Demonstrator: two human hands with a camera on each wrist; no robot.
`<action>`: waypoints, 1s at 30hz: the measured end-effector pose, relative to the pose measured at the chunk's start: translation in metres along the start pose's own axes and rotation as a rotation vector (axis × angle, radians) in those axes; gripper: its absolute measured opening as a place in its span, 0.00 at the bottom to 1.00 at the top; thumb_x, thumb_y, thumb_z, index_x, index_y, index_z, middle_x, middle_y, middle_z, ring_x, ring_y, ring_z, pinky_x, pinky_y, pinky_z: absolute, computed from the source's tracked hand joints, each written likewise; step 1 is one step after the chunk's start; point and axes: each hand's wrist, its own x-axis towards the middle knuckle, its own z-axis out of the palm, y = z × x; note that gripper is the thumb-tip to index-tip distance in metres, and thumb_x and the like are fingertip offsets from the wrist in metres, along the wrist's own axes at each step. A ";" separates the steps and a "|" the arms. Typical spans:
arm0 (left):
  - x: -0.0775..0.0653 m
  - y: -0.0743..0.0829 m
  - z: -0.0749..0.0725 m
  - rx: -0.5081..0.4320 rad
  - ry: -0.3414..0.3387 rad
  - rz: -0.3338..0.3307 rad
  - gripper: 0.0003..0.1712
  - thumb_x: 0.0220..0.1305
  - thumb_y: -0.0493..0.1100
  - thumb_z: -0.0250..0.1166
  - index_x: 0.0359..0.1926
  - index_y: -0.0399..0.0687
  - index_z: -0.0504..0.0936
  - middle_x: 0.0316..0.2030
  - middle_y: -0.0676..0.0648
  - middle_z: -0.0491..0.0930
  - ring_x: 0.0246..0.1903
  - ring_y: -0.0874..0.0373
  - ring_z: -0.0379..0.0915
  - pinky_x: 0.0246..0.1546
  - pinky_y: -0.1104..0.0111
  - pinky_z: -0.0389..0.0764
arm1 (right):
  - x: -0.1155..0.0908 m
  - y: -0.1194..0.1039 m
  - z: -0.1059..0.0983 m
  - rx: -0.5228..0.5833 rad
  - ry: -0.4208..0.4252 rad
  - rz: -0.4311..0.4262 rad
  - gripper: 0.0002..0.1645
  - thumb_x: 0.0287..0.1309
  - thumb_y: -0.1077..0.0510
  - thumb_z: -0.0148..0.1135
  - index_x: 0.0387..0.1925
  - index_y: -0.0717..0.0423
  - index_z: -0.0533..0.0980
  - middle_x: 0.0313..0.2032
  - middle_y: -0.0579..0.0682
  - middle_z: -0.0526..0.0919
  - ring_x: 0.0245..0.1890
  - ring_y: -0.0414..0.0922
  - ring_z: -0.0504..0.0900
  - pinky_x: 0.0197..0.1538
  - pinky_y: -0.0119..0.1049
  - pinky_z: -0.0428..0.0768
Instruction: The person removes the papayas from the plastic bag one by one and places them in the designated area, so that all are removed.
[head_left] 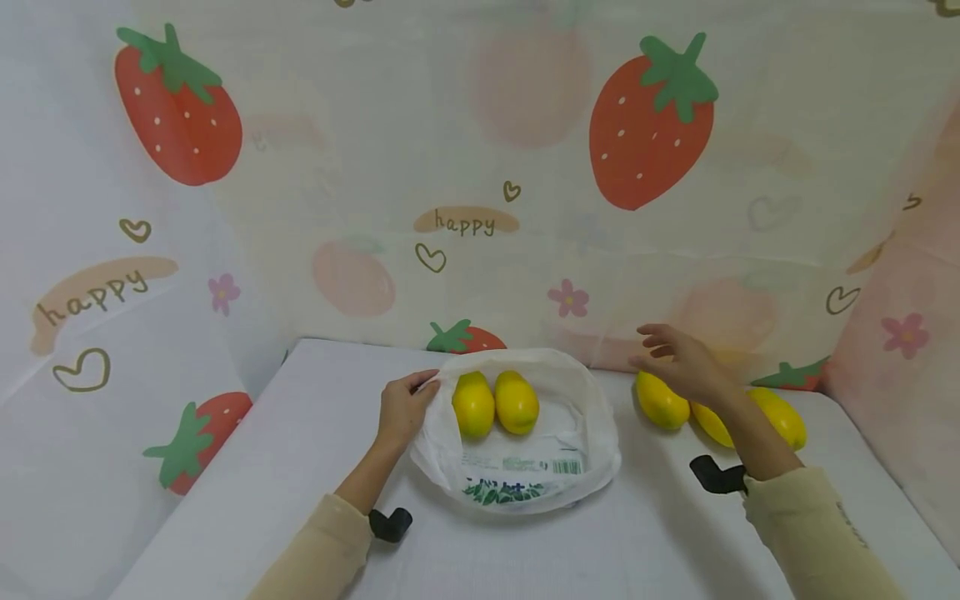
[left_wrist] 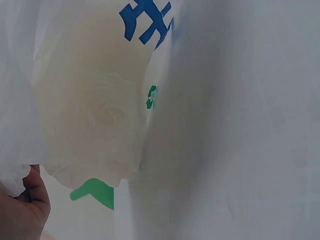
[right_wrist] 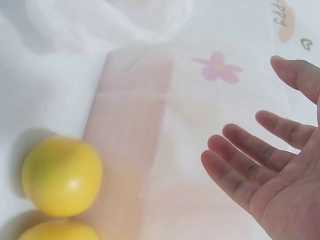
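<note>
"What step are you on?"

"Bagging, I'd judge. My left hand (head_left: 403,410) pinches the rim of the bag (head_left: 609,442); two lemons (head_left: 517,404) sit inside, just right of that hand. My right hand (head_left: 686,364) is spread, holding nothing, near three more lemons (head_left: 663,404)."

"Next move?"

"Probably calls for lowering my right hand and curling it round one."

"And around you?"

"White counter (head_left: 487,567) under both hands; beyond them, a strawberry-print sheet (head_left: 540,258)."
</note>
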 end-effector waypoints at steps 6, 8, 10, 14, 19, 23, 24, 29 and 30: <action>0.000 -0.001 0.001 -0.005 -0.001 0.007 0.15 0.66 0.41 0.62 0.50 0.40 0.84 0.47 0.40 0.86 0.40 0.53 0.81 0.40 0.75 0.82 | 0.006 -0.008 0.012 -0.022 0.019 -0.052 0.36 0.65 0.44 0.59 0.67 0.59 0.64 0.62 0.67 0.72 0.59 0.63 0.74 0.59 0.58 0.77; 0.000 -0.001 0.000 -0.006 0.001 0.010 0.15 0.66 0.41 0.63 0.50 0.40 0.84 0.47 0.40 0.86 0.40 0.53 0.81 0.40 0.74 0.82 | 0.006 -0.011 0.015 -0.018 0.010 -0.053 0.37 0.64 0.43 0.59 0.67 0.57 0.64 0.62 0.66 0.73 0.59 0.62 0.74 0.59 0.57 0.77; 0.001 -0.001 0.001 -0.006 0.002 0.016 0.15 0.66 0.40 0.63 0.50 0.39 0.84 0.47 0.40 0.86 0.41 0.53 0.81 0.41 0.73 0.83 | 0.008 -0.014 0.018 -0.009 -0.002 -0.054 0.39 0.63 0.41 0.59 0.68 0.56 0.64 0.62 0.65 0.73 0.59 0.61 0.74 0.59 0.56 0.78; 0.000 -0.001 0.001 -0.004 0.004 0.022 0.15 0.66 0.40 0.62 0.50 0.40 0.84 0.47 0.40 0.85 0.42 0.53 0.82 0.42 0.72 0.83 | 0.011 -0.019 0.023 0.005 -0.029 -0.058 0.40 0.61 0.38 0.60 0.67 0.57 0.65 0.62 0.64 0.73 0.58 0.59 0.74 0.59 0.54 0.78; 0.001 -0.001 0.001 -0.004 0.002 0.016 0.15 0.66 0.40 0.62 0.51 0.40 0.84 0.48 0.40 0.85 0.42 0.53 0.81 0.44 0.69 0.83 | 0.014 -0.024 0.029 -0.023 -0.040 -0.078 0.38 0.62 0.40 0.61 0.65 0.58 0.68 0.63 0.62 0.73 0.58 0.58 0.74 0.57 0.52 0.80; 0.001 -0.002 0.002 -0.004 0.003 0.014 0.15 0.66 0.41 0.62 0.51 0.40 0.84 0.48 0.40 0.85 0.43 0.52 0.81 0.46 0.66 0.84 | 0.017 -0.029 0.034 -0.029 -0.040 -0.089 0.36 0.62 0.44 0.61 0.65 0.59 0.68 0.62 0.63 0.73 0.58 0.59 0.74 0.56 0.51 0.81; 0.001 -0.002 0.002 -0.001 0.003 0.014 0.15 0.66 0.41 0.62 0.51 0.40 0.84 0.48 0.40 0.85 0.43 0.52 0.81 0.46 0.66 0.84 | 0.018 -0.030 0.035 -0.026 -0.043 -0.089 0.36 0.62 0.44 0.61 0.65 0.59 0.68 0.62 0.63 0.74 0.58 0.59 0.74 0.56 0.51 0.81; 0.002 -0.002 0.002 0.002 -0.002 0.009 0.15 0.66 0.41 0.62 0.51 0.41 0.84 0.48 0.41 0.85 0.40 0.53 0.80 0.42 0.73 0.82 | 0.023 -0.034 0.042 -0.008 -0.070 -0.085 0.36 0.63 0.45 0.61 0.66 0.60 0.67 0.61 0.65 0.74 0.59 0.60 0.74 0.57 0.52 0.80; 0.001 -0.002 0.002 0.002 -0.004 0.007 0.15 0.66 0.41 0.62 0.51 0.41 0.84 0.48 0.41 0.85 0.40 0.53 0.80 0.41 0.74 0.82 | 0.024 -0.034 0.044 -0.002 -0.076 -0.082 0.36 0.63 0.46 0.61 0.66 0.60 0.67 0.61 0.65 0.73 0.59 0.60 0.73 0.57 0.52 0.80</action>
